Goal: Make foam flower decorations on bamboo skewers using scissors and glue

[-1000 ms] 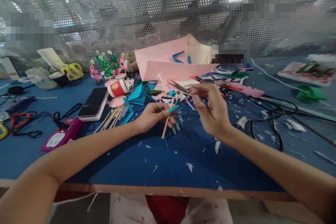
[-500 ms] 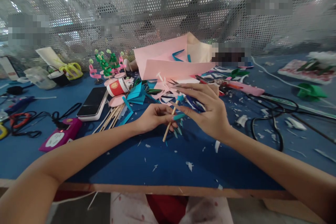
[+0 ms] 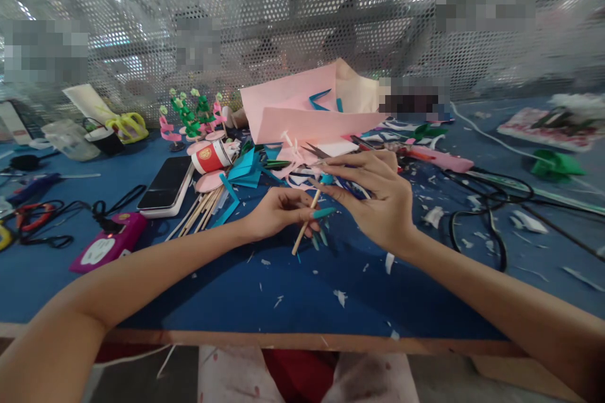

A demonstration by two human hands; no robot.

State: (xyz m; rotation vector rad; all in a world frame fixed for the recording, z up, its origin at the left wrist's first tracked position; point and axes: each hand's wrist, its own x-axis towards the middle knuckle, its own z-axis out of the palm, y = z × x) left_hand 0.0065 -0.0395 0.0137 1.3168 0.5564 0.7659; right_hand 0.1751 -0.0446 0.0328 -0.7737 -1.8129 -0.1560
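Observation:
A thin wooden stick (image 3: 300, 237) slants upward over the table, with a small wrap of blue paper (image 3: 326, 179) at its upper end. My left hand (image 3: 283, 211) is closed around the stick's middle, thumb and fingers pinching it. The thumb and fingers of my right hand (image 3: 378, 192) close on the blue paper at the top. Dark pointed tips (image 3: 316, 150) show just past my right fingertips; what they belong to is partly hidden. Folded blue paper pieces (image 3: 246, 169) lie left of my hands, beside a bundle of wooden sticks (image 3: 201, 211).
Pink paper sheets (image 3: 302, 126) stand behind my hands. To the left are a red-and-white cup (image 3: 211, 157), a phone (image 3: 165, 184), a purple box (image 3: 111, 242) and small pink and green paper plants (image 3: 193, 113). Black cables (image 3: 496, 227) and paper scraps (image 3: 340, 298) lie about.
My right thumb and fingers have drawn closer together around the blue paper at the stick's top. My left hand keeps its hold on the stick.

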